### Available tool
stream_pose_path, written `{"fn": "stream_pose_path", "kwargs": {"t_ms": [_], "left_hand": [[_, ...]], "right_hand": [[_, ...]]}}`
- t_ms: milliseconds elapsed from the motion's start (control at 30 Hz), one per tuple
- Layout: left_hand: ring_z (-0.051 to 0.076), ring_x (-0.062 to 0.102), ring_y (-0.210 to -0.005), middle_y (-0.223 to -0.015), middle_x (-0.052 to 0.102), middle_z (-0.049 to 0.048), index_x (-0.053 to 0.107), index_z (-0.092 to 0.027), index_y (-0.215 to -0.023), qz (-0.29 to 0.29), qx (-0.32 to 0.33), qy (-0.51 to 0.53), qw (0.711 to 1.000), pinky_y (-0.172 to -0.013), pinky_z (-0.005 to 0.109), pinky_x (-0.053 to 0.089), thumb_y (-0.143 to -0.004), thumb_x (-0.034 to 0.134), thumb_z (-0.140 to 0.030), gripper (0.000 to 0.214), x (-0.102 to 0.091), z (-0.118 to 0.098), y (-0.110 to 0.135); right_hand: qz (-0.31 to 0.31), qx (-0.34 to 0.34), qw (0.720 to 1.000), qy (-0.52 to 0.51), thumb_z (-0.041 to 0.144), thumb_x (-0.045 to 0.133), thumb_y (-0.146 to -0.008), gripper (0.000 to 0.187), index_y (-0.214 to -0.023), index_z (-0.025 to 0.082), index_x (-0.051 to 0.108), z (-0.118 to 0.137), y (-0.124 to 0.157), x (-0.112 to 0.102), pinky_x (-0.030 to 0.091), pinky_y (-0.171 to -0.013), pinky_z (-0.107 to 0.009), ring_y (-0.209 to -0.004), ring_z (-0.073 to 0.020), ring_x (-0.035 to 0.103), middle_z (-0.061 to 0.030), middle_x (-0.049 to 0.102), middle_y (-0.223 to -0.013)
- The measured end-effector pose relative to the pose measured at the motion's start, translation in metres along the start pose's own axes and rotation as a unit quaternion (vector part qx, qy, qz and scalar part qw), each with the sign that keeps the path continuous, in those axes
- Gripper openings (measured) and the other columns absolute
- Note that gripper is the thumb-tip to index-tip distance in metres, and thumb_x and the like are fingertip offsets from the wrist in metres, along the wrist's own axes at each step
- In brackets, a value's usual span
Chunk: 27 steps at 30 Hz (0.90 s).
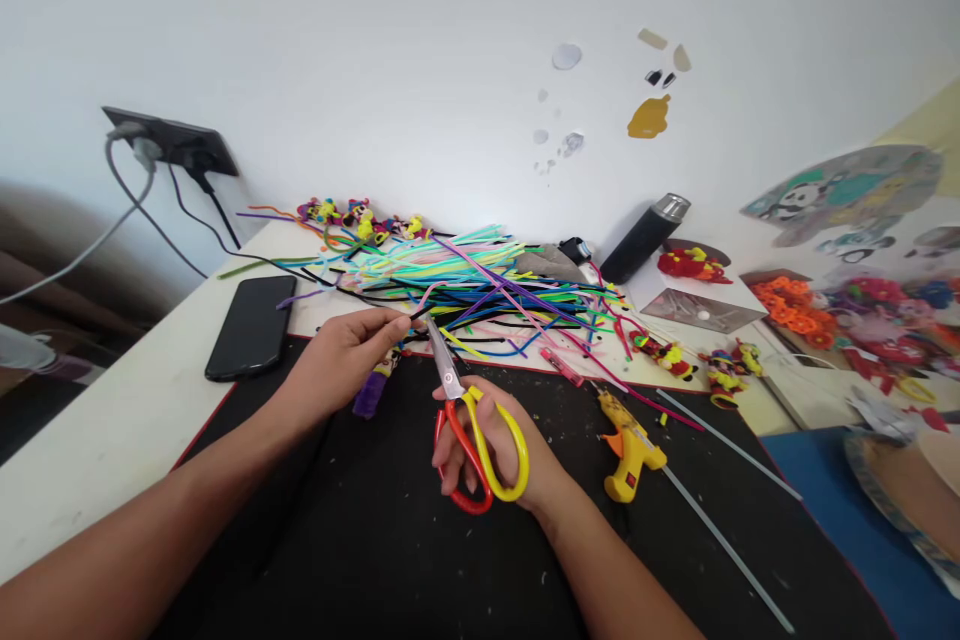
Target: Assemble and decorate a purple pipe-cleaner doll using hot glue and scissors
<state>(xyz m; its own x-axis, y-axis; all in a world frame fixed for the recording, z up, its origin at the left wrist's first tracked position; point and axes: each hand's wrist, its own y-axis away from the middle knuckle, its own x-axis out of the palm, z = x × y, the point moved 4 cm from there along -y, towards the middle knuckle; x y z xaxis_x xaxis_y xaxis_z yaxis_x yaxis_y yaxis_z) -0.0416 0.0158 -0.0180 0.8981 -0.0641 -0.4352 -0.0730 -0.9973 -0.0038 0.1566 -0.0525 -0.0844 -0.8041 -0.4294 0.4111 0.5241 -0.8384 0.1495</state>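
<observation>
My left hand (pixel 352 352) is closed in a pinch on a black pipe cleaner (pixel 418 313). My right hand (pixel 504 442) grips scissors (pixel 448 372) with one red and one yellow handle, its fingers through the loops. The blade tips point away from me and reach the black pipe cleaner beside my left fingertips; whether they touch it I cannot tell. Below my left hand, a small figure with a purple fuzzy part (pixel 369 396) lies on the black mat (pixel 420 540). Just beyond both hands spreads a heap of many-coloured pipe cleaners (pixel 465 265).
A phone (pixel 251 328) lies at the left. On the right are a yellow glue gun (pixel 630 450) with a long glue stick, several fuzzy figures (pixel 724 375), a dark flask (pixel 637 245) and a white box (pixel 697 305). Cables run from a wall socket (pixel 172 140).
</observation>
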Motion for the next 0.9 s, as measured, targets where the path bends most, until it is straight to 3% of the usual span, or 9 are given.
{"fn": "stream_pose_path", "kwargs": {"t_ms": [167,400,533,600,700,800,900], "left_hand": [[0.015,0.044,-0.055,-0.058,0.057,-0.0029,0.076,-0.018,-0.081,-0.029,-0.006,0.018,0.999,-0.052,0.026,0.032,-0.084,0.064,-0.065,0.048,-0.0030,0.0020,-0.0006],[0.018,0.053,-0.062,-0.065,0.066,-0.0005,0.079,-0.018,-0.084,-0.048,0.004,0.009,0.999,-0.059,0.026,0.039,-0.086,0.063,-0.063,0.048,-0.0042,0.0023,-0.0008],[0.023,0.062,-0.073,-0.077,0.076,0.0026,0.082,-0.019,-0.092,-0.045,0.000,0.020,0.999,-0.064,0.029,0.045,-0.084,0.066,-0.067,0.051,-0.0040,0.0039,-0.0004],[0.025,0.065,-0.078,-0.082,0.079,0.0036,0.082,-0.019,-0.092,-0.044,0.000,0.024,0.999,-0.068,0.030,0.048,-0.084,0.067,-0.068,0.052,-0.0036,0.0046,-0.0004],[0.026,0.066,-0.081,-0.085,0.080,0.0044,0.081,-0.019,-0.088,-0.045,0.006,0.018,0.999,-0.073,0.030,0.050,-0.084,0.066,-0.067,0.051,-0.0022,0.0049,-0.0003],[0.024,0.064,-0.076,-0.079,0.077,0.0035,0.079,-0.020,-0.084,-0.038,0.009,-0.004,0.999,-0.069,0.029,0.049,-0.084,0.066,-0.064,0.046,0.0014,0.0059,0.0006],[0.021,0.062,-0.070,-0.072,0.072,0.0017,0.078,-0.020,-0.081,-0.032,0.012,-0.017,0.999,-0.066,0.027,0.047,-0.086,0.064,-0.061,0.043,0.0049,0.0073,0.0020]], "right_hand": [[0.018,0.005,1.000,0.004,0.083,0.067,-0.083,0.092,-0.145,0.017,0.052,0.0025,0.0034,0.0042,0.053,-0.051,-0.023,-0.062,-0.0219,0.078,-0.0110,0.078,-0.086],[0.020,0.009,1.000,-0.012,0.084,0.076,-0.073,0.103,-0.149,0.019,0.049,0.0012,0.0038,0.0059,0.055,-0.056,-0.026,-0.069,-0.0250,0.079,-0.0126,0.078,-0.091],[0.007,0.014,1.000,-0.025,0.093,0.073,-0.065,0.108,-0.143,0.020,0.054,0.0020,0.0025,0.0083,0.061,-0.068,-0.036,-0.080,-0.0295,0.081,-0.0156,0.079,-0.099],[0.005,0.013,1.000,-0.011,0.093,0.071,-0.067,0.105,-0.140,0.019,0.056,0.0035,0.0027,0.0100,0.061,-0.067,-0.037,-0.077,-0.0288,0.080,-0.0162,0.078,-0.102],[-0.014,0.007,0.999,0.034,0.086,0.067,-0.080,0.088,-0.134,0.017,0.057,0.0039,0.0037,0.0106,0.056,-0.054,-0.029,-0.061,-0.0226,0.076,-0.0131,0.077,-0.095],[-0.060,-0.002,0.996,0.067,0.076,0.067,-0.089,0.071,-0.125,0.016,0.059,0.0041,0.0047,0.0093,0.050,-0.047,-0.024,-0.051,-0.0171,0.070,-0.0069,0.074,-0.083],[-0.077,-0.001,0.994,0.074,0.074,0.067,-0.090,0.065,-0.119,0.016,0.060,0.0051,0.0050,0.0105,0.048,-0.044,-0.023,-0.046,-0.0148,0.065,-0.0029,0.071,-0.076]]}}
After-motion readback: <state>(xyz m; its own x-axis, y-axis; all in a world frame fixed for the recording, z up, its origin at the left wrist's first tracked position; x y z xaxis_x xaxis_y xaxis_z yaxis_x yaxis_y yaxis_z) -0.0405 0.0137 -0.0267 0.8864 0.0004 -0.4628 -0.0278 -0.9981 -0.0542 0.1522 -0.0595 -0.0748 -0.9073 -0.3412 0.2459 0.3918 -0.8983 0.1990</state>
